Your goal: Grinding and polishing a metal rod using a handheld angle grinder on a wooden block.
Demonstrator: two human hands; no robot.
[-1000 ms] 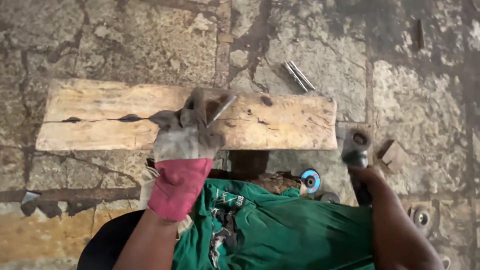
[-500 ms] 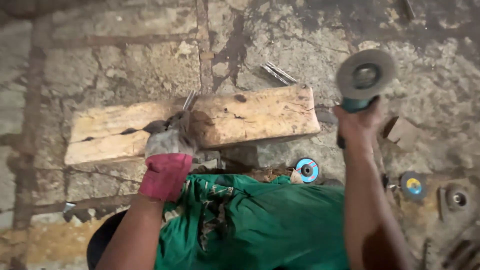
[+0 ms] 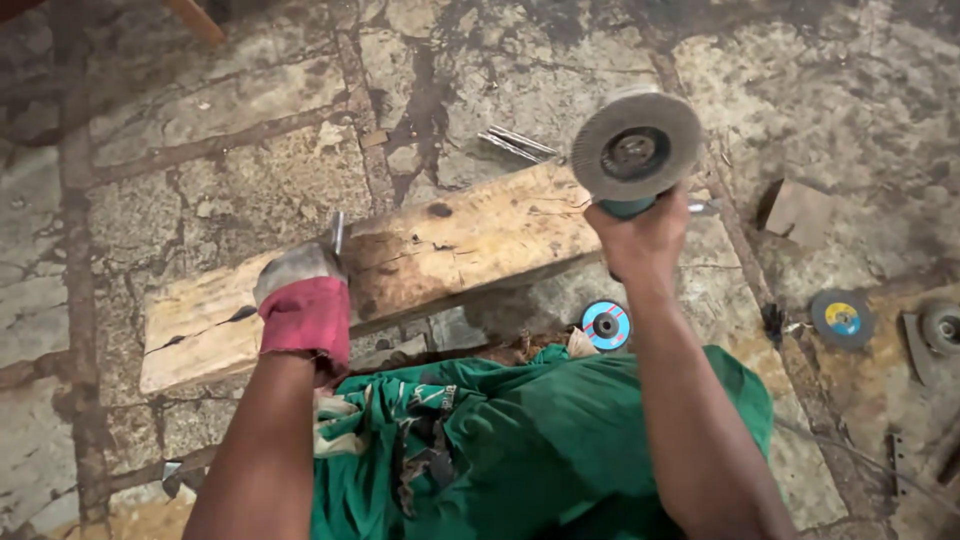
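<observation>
My left hand (image 3: 300,295), in a grey glove with a red cuff, presses a thin metal piece (image 3: 338,232) onto a rough wooden plank (image 3: 470,245) that lies across the stone floor. My bare right hand (image 3: 640,245) grips an angle grinder (image 3: 636,150) and holds it up above the plank's right end, its round disc facing me. The grinder's body is mostly hidden behind my hand. My green clothing (image 3: 520,440) fills the bottom of the view.
Two metal rods (image 3: 515,143) lie on the stone floor beyond the plank. A blue grinding disc (image 3: 606,325) lies near my knee. A yellow-centred disc (image 3: 842,318), another grey disc (image 3: 942,327) and a small block (image 3: 798,212) sit at the right.
My right hand has lifted the grinder from low at the right up over the plank's right end. The left hand stays on the metal piece; my view has shifted.
</observation>
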